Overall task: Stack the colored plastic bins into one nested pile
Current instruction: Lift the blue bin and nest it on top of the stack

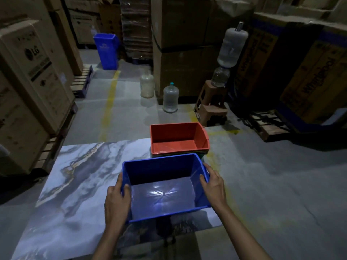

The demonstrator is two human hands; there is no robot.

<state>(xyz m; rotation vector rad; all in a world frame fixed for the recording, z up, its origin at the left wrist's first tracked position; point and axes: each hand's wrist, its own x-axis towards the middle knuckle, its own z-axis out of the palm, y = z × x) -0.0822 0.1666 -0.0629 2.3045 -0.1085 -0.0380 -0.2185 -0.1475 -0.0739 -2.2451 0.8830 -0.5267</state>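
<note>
Blue bin (165, 196) held between both hands' grip, near red bin (178, 139).

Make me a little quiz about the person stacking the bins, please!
1. True or false: both hands grip the blue bin, the left hand on its left wall and the right hand on its right wall.
2. What colour is the top bin of the pile at the far edge of the marble-patterned table?
3. Pick one. The blue bin is: A) full of bottles, B) empty, C) upside down.

Key: 1. True. 2. Red. 3. B.
</note>
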